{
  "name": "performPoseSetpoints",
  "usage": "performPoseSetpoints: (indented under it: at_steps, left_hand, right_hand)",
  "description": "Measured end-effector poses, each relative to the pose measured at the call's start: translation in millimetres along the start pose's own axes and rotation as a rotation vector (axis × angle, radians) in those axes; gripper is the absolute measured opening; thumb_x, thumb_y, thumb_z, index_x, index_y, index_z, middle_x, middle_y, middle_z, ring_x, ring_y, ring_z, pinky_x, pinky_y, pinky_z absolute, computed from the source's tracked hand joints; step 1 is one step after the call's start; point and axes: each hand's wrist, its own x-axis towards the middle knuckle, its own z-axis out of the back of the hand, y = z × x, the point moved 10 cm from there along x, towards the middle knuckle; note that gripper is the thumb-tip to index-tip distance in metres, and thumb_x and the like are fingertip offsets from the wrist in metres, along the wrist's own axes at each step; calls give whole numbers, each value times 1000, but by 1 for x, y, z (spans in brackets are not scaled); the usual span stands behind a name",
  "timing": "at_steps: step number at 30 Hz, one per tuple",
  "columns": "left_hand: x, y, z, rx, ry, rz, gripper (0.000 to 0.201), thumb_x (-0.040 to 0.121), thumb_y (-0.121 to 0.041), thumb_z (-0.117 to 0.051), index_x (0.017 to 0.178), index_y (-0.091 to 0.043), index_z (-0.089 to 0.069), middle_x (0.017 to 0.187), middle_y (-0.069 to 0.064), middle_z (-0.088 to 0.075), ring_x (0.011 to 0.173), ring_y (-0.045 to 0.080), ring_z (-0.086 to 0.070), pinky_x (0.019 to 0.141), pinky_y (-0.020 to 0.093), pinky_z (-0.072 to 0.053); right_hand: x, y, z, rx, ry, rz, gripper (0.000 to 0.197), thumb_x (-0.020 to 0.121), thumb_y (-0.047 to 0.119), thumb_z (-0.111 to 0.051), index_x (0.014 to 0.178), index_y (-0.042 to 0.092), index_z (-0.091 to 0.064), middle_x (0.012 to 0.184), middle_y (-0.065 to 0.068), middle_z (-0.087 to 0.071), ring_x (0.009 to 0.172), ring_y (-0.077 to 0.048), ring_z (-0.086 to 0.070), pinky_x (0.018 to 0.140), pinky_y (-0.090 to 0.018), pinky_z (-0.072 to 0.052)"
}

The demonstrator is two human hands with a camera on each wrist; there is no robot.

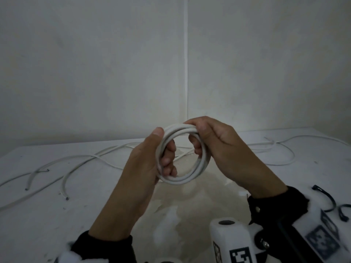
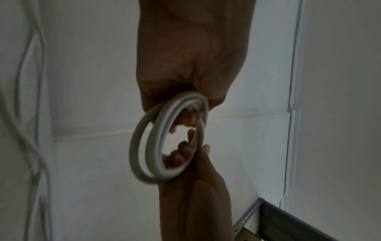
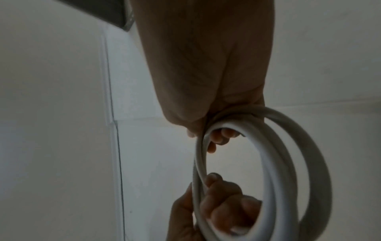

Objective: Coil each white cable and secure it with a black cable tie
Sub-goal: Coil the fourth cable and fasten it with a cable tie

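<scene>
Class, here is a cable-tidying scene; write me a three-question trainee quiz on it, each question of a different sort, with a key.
1. True or false: the coiled white cable already has a tie around it.
2. Which hand holds the coil? A) only the left hand B) only the right hand C) both
3. Fill in: the black cable ties lie on the table near the person's ____ wrist.

Key: 1 false; 2 C; 3 right. Loose white cables still lie uncoiled on the table.

Black sleeves [image 1: 275, 204], white marker-tagged wrist cameras [image 1: 233, 242]
</scene>
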Motion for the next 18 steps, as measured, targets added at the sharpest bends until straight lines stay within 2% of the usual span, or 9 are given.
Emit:
performPoseSetpoints:
  at_steps: [3, 4, 6, 8, 12, 15, 17, 18]
  left_hand:
    - [1, -2, 9, 142, -31, -9, 43, 94, -19, -33, 64, -6, -60, 44, 1, -53, 40, 10, -50, 48, 23, -49]
    - [1, 0, 12, 176, -49, 8, 48, 96, -18, -29, 62, -6, -60, 43, 1, -53, 40, 11, -50, 50, 24, -49]
    - [0, 4, 9, 236, -61, 36, 54, 97, -32, -30, 57, -8, -58, 39, -1, -45, 38, 11, -43, 45, 23, -44]
    - [-3, 3, 8, 252, -109, 10, 52, 90, -45, -37, 53, -12, -52, 39, -5, -37, 37, 10, -34, 39, 18, -35]
    - [-4, 0, 15, 199, -226, -51, 51, 89, -42, -44, 43, -19, -48, 35, -6, -34, 31, 5, -29, 34, 15, -28]
    - [-3, 0, 18, 167, -255, -67, 49, 88, -40, -47, 46, -15, -48, 34, -7, -33, 29, 5, -27, 34, 13, -25]
    - [-3, -2, 19, 152, -267, -96, 48, 88, -37, -50, 47, -13, -47, 33, -8, -31, 28, 5, -25, 34, 13, -23]
    - [-4, -4, 20, 131, -273, -110, 47, 88, -36, -50, 48, -12, -47, 33, -8, -31, 28, 5, -25, 34, 13, -23]
  right_hand:
    - [-1, 4, -8, -163, 37, 61, 23, 97, 31, -33, 92, 26, -55, 64, 11, -45, 58, 0, -44, 57, -11, -37]
    - [-1, 5, -12, -223, 55, 71, 23, 93, 34, -33, 93, 26, -55, 65, 11, -47, 61, 0, -46, 59, -12, -37]
    - [-2, 5, -18, -300, 85, 84, 27, 90, 35, -33, 96, 24, -56, 69, 10, -52, 66, -2, -48, 61, -14, -37]
    - [-3, 7, -20, -294, 86, 108, 27, 91, 33, -33, 97, 23, -57, 69, 10, -51, 66, -2, -48, 62, -14, -38]
    - [-3, 9, -20, -262, 43, 145, 30, 92, 32, -32, 97, 18, -59, 63, 15, -46, 63, -2, -46, 61, -13, -38]
    - [-3, 8, -21, -227, 25, 140, 27, 92, 33, -33, 96, 22, -58, 64, 16, -47, 64, -1, -48, 62, -12, -39]
    - [-2, 7, -20, -177, 16, 122, 25, 91, 33, -35, 99, 24, -58, 74, 15, -53, 72, 0, -52, 68, -12, -42]
    - [-2, 6, -18, -143, -3, 103, 24, 91, 35, -38, 103, 25, -56, 85, 14, -57, 81, 2, -54, 75, -11, -43]
